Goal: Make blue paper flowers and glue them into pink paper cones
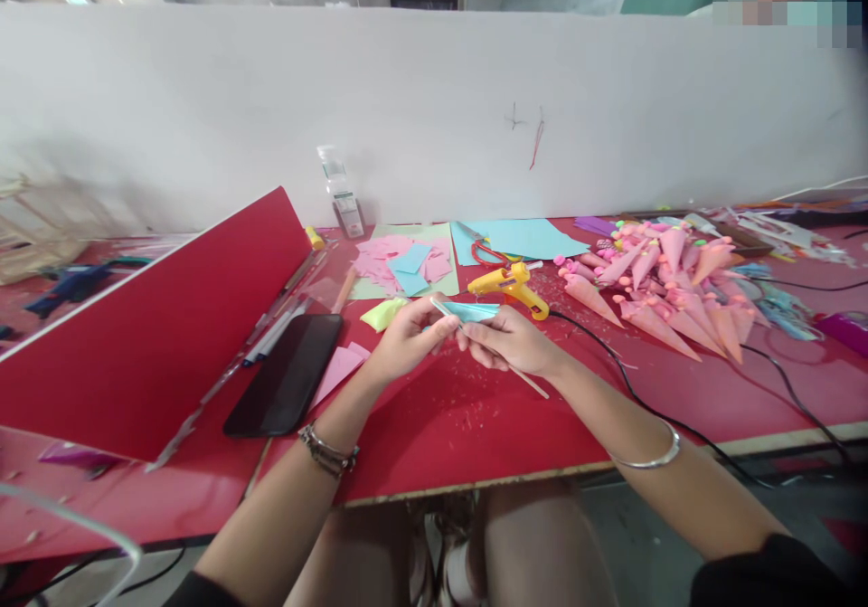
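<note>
Above the near middle of the red table, both hands meet around a piece of light blue paper (480,311) and a thin pale stick (529,383). My left hand (417,331) is closed, its thumb pressing near the stick's upper end and the paper's left side. From the other side my right hand (512,340) pinches the paper, with the stick running under its fingers and its lower end sticking out toward me. Fingers hide part of the paper, so I cannot tell how it is folded. Just beyond lies a yellow glue gun (510,288); a yellow-green paper piece (383,314) is near my left hand.
Pink and blue paper pieces lie on a pale green sheet (366,289). Scissors (485,250) rest by blue sheets (535,238). Pink paper cones (668,286) are heaped right. Left are a black phone (285,376) and a leaning red board (169,336). A black cable (627,381) crosses the right.
</note>
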Motion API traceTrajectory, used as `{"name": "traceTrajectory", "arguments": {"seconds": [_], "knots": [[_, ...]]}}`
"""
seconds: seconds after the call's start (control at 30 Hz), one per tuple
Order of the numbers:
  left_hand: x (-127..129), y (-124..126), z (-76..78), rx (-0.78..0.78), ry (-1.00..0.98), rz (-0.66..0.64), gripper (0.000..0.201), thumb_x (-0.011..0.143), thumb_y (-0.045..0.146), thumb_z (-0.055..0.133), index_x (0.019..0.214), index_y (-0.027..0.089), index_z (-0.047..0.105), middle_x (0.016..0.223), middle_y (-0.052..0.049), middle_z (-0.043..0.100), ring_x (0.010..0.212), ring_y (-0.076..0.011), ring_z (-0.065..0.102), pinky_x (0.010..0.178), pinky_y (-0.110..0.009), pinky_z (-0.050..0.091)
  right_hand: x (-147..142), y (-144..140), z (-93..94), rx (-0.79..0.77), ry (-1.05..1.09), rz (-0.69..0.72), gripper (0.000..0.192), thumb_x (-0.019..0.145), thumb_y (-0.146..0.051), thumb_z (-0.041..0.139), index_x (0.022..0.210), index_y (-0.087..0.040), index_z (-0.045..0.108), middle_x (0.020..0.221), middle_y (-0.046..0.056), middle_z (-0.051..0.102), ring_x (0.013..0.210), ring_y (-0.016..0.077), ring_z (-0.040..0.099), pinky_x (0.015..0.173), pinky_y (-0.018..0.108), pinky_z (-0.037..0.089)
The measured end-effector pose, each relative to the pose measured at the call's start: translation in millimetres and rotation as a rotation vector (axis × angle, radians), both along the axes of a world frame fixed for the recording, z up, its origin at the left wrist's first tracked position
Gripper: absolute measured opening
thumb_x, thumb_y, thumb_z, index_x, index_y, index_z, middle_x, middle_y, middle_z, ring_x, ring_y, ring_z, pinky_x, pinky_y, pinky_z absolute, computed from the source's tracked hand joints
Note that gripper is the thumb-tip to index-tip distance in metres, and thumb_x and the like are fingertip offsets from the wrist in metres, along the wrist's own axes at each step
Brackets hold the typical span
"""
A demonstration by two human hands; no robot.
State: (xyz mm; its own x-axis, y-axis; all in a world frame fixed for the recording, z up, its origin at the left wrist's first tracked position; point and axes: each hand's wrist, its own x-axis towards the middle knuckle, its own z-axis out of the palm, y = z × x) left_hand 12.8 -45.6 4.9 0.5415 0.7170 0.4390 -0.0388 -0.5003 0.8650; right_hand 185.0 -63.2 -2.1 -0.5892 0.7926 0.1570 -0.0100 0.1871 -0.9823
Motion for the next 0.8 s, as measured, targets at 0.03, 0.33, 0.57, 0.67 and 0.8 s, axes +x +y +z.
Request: {"name": "traceTrajectory", "arguments": {"seconds": [0.03,0.33,0.57,0.67,0.8], "knots": [[0,0,0.2,0.013,0.010,0.015,0.022,0.081,0.034,0.049,0.069,0.015,0.048,0.054,0.003,0.051,0.041,-0.0037,0.039,0.040,-0.016,0.033,0,-1,0.3,0.026,-0.017,-0.026,0.028,0.083,-0.039,0.044,0.073,-0.014,0.052,0.044,-0.007,0.047,0.031,0.0015,0.036,0.032,0.014,0.026],[6,-3,-2.0,-0.013,-0.031,0.133,0.029,0.082,0.037,0.047,0.062,0.015,0.046,0.046,0.006,0.044,0.037,-0.0029,0.035,0.037,-0.016,0.028,-5,-8,2.2,0.427,-0.260,-0.267,0.038,0.085,-0.032,0.040,0.052,-0.015,0.048,0.043,-0.003,0.047,0.038,0.0042,0.041,0.041,0.018,0.031],[7,-3,-2.0,-0.031,-0.063,0.114,0.030,0.081,0.037,0.047,0.060,0.015,0.044,0.047,0.006,0.045,0.037,-0.0025,0.036,0.037,-0.016,0.029,-8,-10,3.0,0.629,-0.356,-0.300,0.031,0.085,-0.028,0.041,0.058,-0.016,0.051,0.049,-0.002,0.049,0.045,0.0071,0.044,0.047,0.021,0.030],[7,-2,-2.5,-0.038,-0.060,0.121,0.032,0.081,0.038,0.047,0.059,0.015,0.044,0.048,0.005,0.046,0.037,-0.0025,0.036,0.036,-0.016,0.028,-8,-10,3.6,0.628,-0.344,-0.298,0.034,0.086,-0.026,0.037,0.056,-0.017,0.049,0.049,-0.002,0.049,0.046,0.0077,0.045,0.048,0.021,0.030],[7,-2,-1.7,-0.043,-0.056,0.105,0.033,0.082,0.039,0.046,0.059,0.015,0.045,0.046,0.005,0.045,0.036,-0.0028,0.035,0.036,-0.017,0.028,-9,-11,5.4,0.556,-0.306,-0.276,0.035,0.087,-0.027,0.036,0.056,-0.017,0.048,0.048,-0.002,0.048,0.046,0.0072,0.045,0.050,0.021,0.032]]}}
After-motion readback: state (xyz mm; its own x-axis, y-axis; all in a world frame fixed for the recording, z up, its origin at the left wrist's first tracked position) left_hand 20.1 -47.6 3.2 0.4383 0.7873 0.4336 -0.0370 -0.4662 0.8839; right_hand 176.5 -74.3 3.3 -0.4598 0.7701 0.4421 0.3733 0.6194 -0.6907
